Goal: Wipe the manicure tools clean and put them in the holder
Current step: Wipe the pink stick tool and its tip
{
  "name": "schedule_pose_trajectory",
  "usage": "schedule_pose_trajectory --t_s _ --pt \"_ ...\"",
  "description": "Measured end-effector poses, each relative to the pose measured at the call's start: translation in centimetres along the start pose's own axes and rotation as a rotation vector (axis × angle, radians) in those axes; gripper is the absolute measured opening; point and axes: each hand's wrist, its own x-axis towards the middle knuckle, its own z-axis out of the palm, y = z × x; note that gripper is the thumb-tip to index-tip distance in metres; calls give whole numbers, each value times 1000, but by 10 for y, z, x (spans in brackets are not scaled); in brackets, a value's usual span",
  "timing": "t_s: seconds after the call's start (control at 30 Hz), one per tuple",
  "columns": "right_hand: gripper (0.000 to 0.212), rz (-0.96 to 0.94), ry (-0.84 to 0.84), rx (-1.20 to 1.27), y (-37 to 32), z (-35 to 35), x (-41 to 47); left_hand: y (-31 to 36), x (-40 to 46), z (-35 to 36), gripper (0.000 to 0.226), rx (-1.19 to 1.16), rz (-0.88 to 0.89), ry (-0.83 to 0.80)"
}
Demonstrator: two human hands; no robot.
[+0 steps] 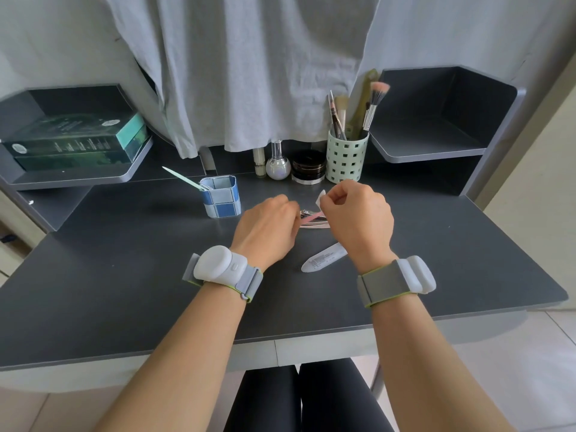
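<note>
Far left of the left hand's fingers, a stack of green boxes point(78, 140) lies on a side shelf point(93, 177); closer in, still left of those fingers and a little beyond them, a blue-and-white checked holder point(222, 198) stands on the dark tabletop point(124, 275), with a pale green stick point(182, 178) leaning out of it toward the left; the left hand point(268, 227) hovers low over the tabletop with a white band on its wrist; its fingers are curled downward at the near end of a pink tool point(311, 217), though whether they actually pinch it cannot be told, since the hand hides its own fingertips; the pink tool lies between the two hands, over a small heap of metal manicure tools point(314, 224) that rests on the tabletop, with a nail clipper point(307, 212) at the far edge of the heap; beyond the fingers, against the back, stand a small tube, a round glass bottle point(277, 165) and a black jar point(308, 168); the right hand point(358, 216) is raised slightly, its fingers point(325, 202) narrowly pinching a white wipe point(321, 199) just above the pink tool; nearer the person than those fingers, a white nail file point(324, 257) lies flat on the tabletop; beyond the right hand, a pale green perforated cup point(346, 159) holds brushes point(374, 104) and pencils upright; a grey cloth point(249, 73) hangs behind everything.
</note>
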Motion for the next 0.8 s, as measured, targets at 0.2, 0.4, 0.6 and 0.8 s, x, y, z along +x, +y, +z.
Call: schedule_pose_trajectory --t_s 0.2,0.4,0.6,0.8 --pt "17 -4 43 89 -12 -6 1 -14 -1 -16 17 -166 -92 182" --pt "17 -54 27 136 -24 -1 -3 -25 -3 -27 20 -330 -201 318" --pt "19 -59 -4 137 -31 9 -7 -26 -7 -39 17 -384 -307 398" --pt "17 -11 -82 211 -35 14 -13 -28 -12 -45 18 -458 -393 451"
